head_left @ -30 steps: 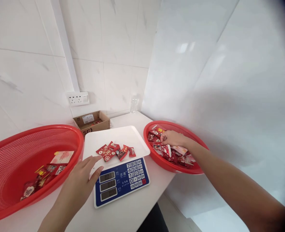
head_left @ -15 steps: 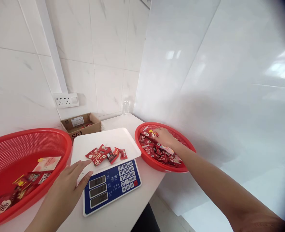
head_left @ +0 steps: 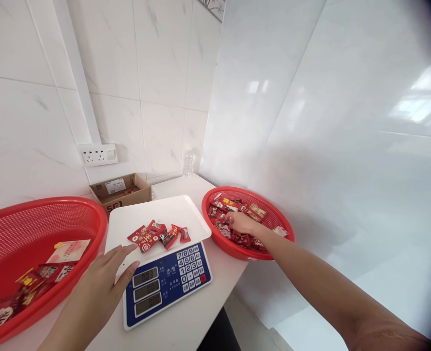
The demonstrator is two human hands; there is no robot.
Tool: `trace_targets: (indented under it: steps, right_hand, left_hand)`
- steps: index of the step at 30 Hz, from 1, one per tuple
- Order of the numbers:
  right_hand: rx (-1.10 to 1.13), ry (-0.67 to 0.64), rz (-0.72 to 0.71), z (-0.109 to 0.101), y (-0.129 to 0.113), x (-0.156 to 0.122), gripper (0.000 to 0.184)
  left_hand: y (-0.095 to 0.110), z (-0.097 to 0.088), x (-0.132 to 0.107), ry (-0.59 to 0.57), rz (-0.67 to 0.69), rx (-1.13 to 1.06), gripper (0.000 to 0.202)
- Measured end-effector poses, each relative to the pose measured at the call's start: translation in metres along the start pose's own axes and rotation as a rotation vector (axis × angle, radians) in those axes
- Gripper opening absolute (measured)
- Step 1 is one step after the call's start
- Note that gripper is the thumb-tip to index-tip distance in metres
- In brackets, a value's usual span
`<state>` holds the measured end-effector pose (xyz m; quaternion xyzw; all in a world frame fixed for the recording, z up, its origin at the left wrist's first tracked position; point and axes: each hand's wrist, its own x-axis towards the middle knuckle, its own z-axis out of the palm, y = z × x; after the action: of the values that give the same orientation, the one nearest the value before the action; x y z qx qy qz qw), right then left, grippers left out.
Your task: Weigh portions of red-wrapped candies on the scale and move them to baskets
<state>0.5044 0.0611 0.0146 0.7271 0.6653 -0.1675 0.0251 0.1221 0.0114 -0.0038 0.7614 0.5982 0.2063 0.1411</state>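
My left hand [head_left: 103, 278] lies flat with fingers stretched out, touching the front left edge of the white tray [head_left: 135, 217] of a blue weighing scale [head_left: 166, 285]. Several red packets [head_left: 159, 236] lie on that tray. My right hand [head_left: 240, 223] reaches into a red basket [head_left: 279, 222] on the right that is full of small red packets [head_left: 233, 208]. Its fingers are curled down among them; what they hold is hidden.
A large red basket [head_left: 54, 214] at the left holds a few packets and a pale envelope [head_left: 69, 249]. An open cardboard box [head_left: 122, 189] stands behind the scale by the wall. A socket strip [head_left: 99, 154] is on the tiled wall, a clear bottle [head_left: 188, 163] in the corner.
My right hand has pulled back from the far side of the right basket toward its near left part, fingers curling into the packets. The left hand has hardly moved.
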Motion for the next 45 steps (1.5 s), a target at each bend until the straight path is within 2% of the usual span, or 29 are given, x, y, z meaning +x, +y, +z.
trace_targets:
  steps: [3, 6, 8, 11, 13, 16, 21, 25, 28, 32, 35, 38, 41, 45]
  right_hand:
    - [-0.051, -0.083, 0.062, -0.001, 0.012, -0.001, 0.038]
    - [-0.068, -0.136, 0.085, 0.007, 0.019, -0.006, 0.06]
    - [-0.065, -0.134, 0.079, 0.013, 0.02, -0.008, 0.067]
    - [-0.032, -0.108, 0.038, 0.019, 0.023, -0.009, 0.048]
    - [0.014, -0.07, 0.006, 0.017, 0.028, -0.007, 0.031]
    - [0.107, 0.054, -0.015, 0.011, 0.038, -0.004, 0.021]
    - [0.25, 0.255, 0.033, -0.001, 0.046, -0.004, 0.023]
    - [0.345, 0.278, 0.001, -0.012, 0.045, -0.009, 0.031]
    - [0.329, 0.232, 0.016, -0.018, 0.051, -0.014, 0.036]
    - [0.161, 0.019, 0.125, -0.016, 0.063, -0.024, 0.028]
    - [0.065, -0.117, 0.175, -0.012, 0.065, -0.035, 0.044]
    - [0.017, -0.204, 0.133, -0.011, 0.06, -0.044, 0.055]
    - [-0.047, -0.251, 0.088, -0.009, 0.055, -0.047, 0.042]
    - [-0.107, -0.212, 0.099, 0.004, 0.053, -0.044, 0.03]
  left_hand:
    - [-0.003, 0.001, 0.001, 0.005, 0.012, 0.009, 0.054]
    - [-0.005, 0.002, 0.001, 0.018, 0.023, 0.02, 0.054]
    - [-0.006, 0.003, 0.002, 0.02, 0.034, 0.029, 0.054]
    - [-0.006, 0.003, 0.001, 0.029, 0.047, 0.036, 0.053]
    - [-0.006, 0.002, 0.001, 0.045, 0.054, 0.039, 0.052]
    - [-0.005, 0.002, 0.001, 0.058, 0.064, 0.039, 0.05]
    - [-0.004, 0.002, 0.002, 0.031, 0.041, 0.026, 0.053]
    - [-0.005, 0.003, 0.002, 0.011, 0.011, 0.02, 0.055]
    - [-0.01, 0.005, 0.003, 0.017, 0.004, 0.023, 0.055]
    - [-0.016, 0.009, 0.004, 0.022, 0.016, 0.041, 0.053]
    - [-0.017, 0.01, 0.005, 0.03, 0.034, 0.053, 0.052]
    - [-0.015, 0.009, 0.005, 0.034, 0.041, 0.069, 0.052]
    - [-0.014, 0.008, 0.004, 0.009, 0.032, 0.08, 0.053]
    - [-0.013, 0.007, 0.004, -0.022, 0.032, 0.078, 0.055]
